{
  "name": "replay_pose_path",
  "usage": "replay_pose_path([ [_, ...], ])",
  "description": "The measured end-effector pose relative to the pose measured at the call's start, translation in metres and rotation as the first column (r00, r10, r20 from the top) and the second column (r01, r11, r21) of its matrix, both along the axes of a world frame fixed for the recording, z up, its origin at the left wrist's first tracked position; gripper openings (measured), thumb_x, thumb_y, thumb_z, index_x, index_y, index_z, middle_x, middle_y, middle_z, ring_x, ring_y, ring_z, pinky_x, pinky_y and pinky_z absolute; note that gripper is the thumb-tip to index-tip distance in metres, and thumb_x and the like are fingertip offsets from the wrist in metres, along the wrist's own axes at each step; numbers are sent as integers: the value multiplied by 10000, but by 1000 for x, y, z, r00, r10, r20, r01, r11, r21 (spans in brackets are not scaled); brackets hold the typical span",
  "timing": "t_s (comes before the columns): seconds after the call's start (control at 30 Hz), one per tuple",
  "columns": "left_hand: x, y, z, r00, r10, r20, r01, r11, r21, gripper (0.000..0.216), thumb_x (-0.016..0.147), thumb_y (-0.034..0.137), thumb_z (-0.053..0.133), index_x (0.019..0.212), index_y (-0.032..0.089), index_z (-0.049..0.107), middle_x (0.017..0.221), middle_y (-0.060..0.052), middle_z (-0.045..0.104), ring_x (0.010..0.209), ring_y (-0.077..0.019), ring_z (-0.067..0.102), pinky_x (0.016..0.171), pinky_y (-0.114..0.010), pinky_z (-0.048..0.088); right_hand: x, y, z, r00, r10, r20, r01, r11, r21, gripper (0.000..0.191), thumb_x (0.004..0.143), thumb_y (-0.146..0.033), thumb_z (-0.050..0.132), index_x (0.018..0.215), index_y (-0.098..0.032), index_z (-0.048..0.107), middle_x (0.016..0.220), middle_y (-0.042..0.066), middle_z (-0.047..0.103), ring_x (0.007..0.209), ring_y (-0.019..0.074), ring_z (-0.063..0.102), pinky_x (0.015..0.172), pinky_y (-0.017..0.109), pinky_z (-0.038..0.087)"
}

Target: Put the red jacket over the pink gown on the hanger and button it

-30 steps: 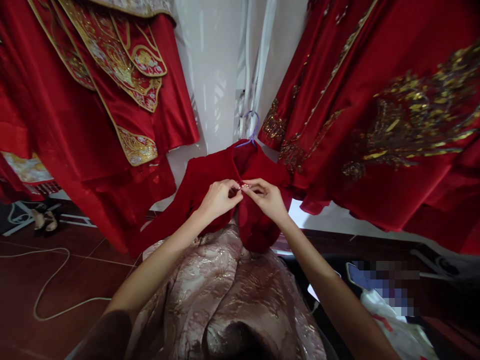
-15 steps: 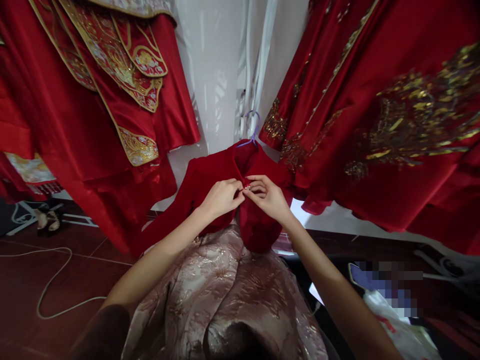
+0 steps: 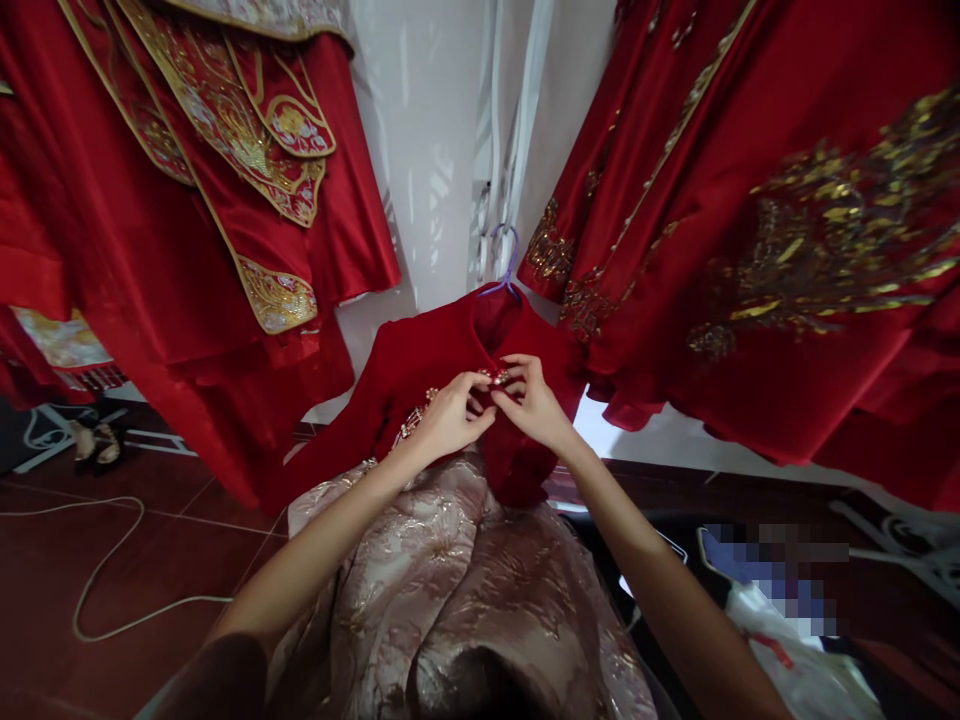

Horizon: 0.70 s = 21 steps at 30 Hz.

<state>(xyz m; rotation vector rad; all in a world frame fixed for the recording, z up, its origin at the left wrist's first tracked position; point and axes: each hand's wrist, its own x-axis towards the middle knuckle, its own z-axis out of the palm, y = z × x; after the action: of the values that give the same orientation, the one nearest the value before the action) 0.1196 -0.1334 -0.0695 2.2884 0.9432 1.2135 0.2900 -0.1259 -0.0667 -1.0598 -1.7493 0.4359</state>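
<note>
A red jacket (image 3: 431, 340) with a stand-up collar hangs on a purple hanger (image 3: 508, 272) in front of me. Just below its collar, a small beaded fastener (image 3: 498, 379) sits between my hands at the front edge. My left hand (image 3: 456, 412) pinches the left side of it, thumb and forefinger closed. From the other side, my right hand (image 3: 531, 402) grips the fastener with bent fingers. Beside my left wrist, a beaded ornament (image 3: 411, 424) shows on the jacket. The fingertips partly hide the fastener, so whether its two halves are joined I cannot tell.
Red embroidered gowns (image 3: 360, 190) hang on the left, and a red gown with gold sequins (image 3: 832, 200) hangs on the right. Shiny pinkish fabric (image 3: 420, 560) spreads below the jacket. A pale cable (image 3: 97, 570) and dark shoes (image 3: 105, 445) are on the tiled floor.
My hands have shifted slightly at the jacket front, the left one a little lower. More of the beaded fastener and the ornament beside my left wrist now shows.
</note>
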Motion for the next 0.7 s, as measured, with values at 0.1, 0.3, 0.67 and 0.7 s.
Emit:
replay_pose_path([
  [0.1, -5, -4, -23, 999, 38, 24, -37, 998, -42, 485, 785, 255, 575, 1234, 198, 401, 1196, -105, 520, 844, -128, 607, 667, -266, 559, 16, -5, -16, 997, -20, 80, 27, 996, -87, 593, 680, -288, 649, 1176, -197, 338, 908, 41, 608, 687, 168, 619, 658, 336, 518],
  [0.3, -15, -2, -46, 995, 97, -22, -98, 993, -73, 558, 763, 255, 601, 1276, 196, 391, 1257, -132, 504, 997, -204, 600, 824, -379, 548, 43, -29, -19, 996, -1, 92, 28, 958, -286, 229, 741, -320, 610, 903, -212, 491, 803, 32, 658, 676, 173, 627, 582, 304, 501],
  [0.67, -17, -10, -45, 918, 340, 205, -337, 940, -52, 360, 818, 249, 540, 1164, 212, 447, 1084, -69, 594, 827, -123, 613, 761, -280, 522, 15, -67, 19, 969, 206, -133, -234, 940, -247, 406, 712, -408, 705, 1020, -246, 494, 856, 17, 625, 687, 136, 593, 579, 268, 508],
  [0.7, -20, -9, -45, 879, 415, 236, -418, 908, -44, 320, 817, 265, 547, 1118, 205, 458, 1056, -67, 591, 788, -116, 607, 736, -267, 512, 12, -67, 18, 963, 223, -153, -257, 931, -258, 411, 708, -401, 711, 1023, -246, 497, 862, 17, 626, 694, 135, 596, 605, 274, 517],
])
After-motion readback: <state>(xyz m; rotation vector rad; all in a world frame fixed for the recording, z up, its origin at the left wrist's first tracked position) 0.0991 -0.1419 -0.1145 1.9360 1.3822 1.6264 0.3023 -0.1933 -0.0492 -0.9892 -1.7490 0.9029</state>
